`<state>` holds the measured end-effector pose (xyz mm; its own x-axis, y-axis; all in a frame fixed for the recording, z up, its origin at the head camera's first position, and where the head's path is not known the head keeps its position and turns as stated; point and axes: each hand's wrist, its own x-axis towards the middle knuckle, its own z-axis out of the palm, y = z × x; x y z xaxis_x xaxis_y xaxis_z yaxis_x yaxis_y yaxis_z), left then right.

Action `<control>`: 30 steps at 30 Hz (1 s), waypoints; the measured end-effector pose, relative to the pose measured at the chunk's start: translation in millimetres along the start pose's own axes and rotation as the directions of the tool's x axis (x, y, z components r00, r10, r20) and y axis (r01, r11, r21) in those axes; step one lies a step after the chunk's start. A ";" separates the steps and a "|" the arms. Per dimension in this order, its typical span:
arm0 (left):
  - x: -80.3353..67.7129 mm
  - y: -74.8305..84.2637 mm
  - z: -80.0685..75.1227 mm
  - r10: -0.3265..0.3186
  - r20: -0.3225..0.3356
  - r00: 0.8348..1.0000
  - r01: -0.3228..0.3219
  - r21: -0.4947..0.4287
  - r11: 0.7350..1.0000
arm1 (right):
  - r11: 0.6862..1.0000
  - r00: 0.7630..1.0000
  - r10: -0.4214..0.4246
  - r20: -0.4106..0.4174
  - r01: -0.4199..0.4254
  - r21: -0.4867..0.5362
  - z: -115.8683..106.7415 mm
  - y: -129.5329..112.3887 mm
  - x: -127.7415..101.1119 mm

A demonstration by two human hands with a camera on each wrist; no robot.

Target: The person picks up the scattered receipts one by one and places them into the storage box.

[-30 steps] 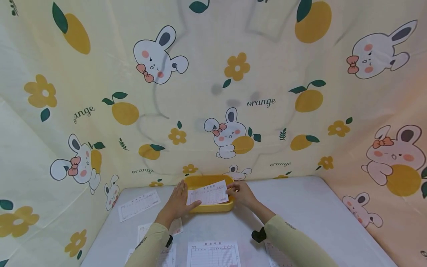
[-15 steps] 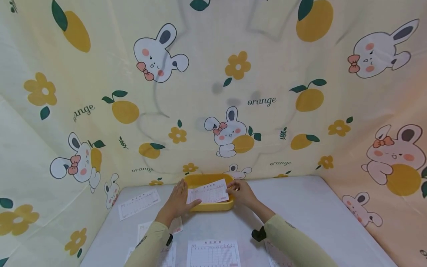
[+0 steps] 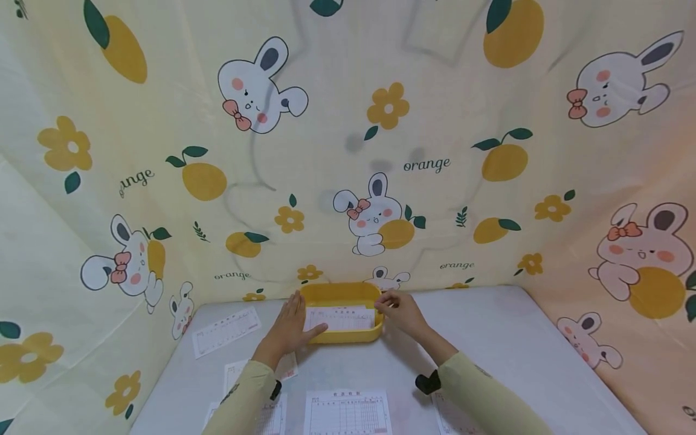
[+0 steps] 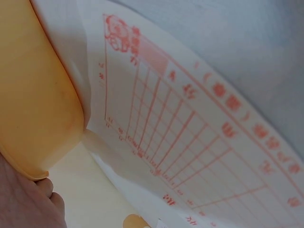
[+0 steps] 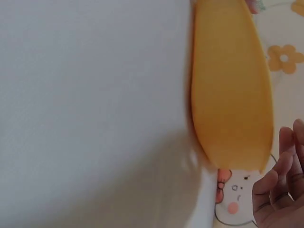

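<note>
A yellow plastic box (image 3: 348, 336) stands at the back of the table, with a printed receipt slip (image 3: 339, 318) lying inside it. My left hand (image 3: 292, 326) rests against the box's left end, fingers straight and thumb reaching over the front rim. At the right end, my right hand (image 3: 401, 313) is just beside the rim; its fingers (image 5: 280, 178) are loosely bent with nothing seen between them in the right wrist view. In the left wrist view, a receipt slip with red print (image 4: 166, 109) lies close to the box wall (image 4: 38, 85).
One receipt slip (image 3: 227, 332) lies at the back left. Others are partly under the left forearm, and one receipt slip (image 3: 348, 414) lies at the front middle. Another slip (image 3: 451, 417) is partly under the right sleeve. A patterned cloth (image 3: 348, 145) hangs behind the white table (image 3: 489, 338).
My right hand has let go of the receipt slip and moved slightly right. The slip, earlier tilted above the box's rim, now lies lower and level inside. The left hand has stayed put.
</note>
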<state>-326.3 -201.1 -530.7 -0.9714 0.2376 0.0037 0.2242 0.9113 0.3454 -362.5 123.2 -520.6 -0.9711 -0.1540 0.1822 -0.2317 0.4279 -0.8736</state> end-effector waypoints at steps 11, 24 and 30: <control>-2.1 6.2 -4.7 -0.026 0.004 1.000 0.026 -0.022 0.999 | 1.000 0.999 0.018 -0.047 -0.017 0.024 -36.6 15.9 -22.9; -0.9 3.7 -1.5 -0.030 0.007 1.000 0.030 -0.019 0.999 | 0.988 0.995 -0.090 -0.033 0.085 -0.131 -79.2 29.2 -60.9; -1.8 4.1 -2.3 -0.021 0.012 1.000 0.021 -0.015 1.000 | 0.979 0.996 -0.085 -0.008 0.082 -0.185 -97.4 33.7 -78.4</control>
<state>-323.8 -198.6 -527.2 -0.9748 0.2226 -0.0143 0.2027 0.9108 0.3596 -299.7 236.5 -520.4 -0.9484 -0.1830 0.2591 -0.3170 0.5714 -0.7570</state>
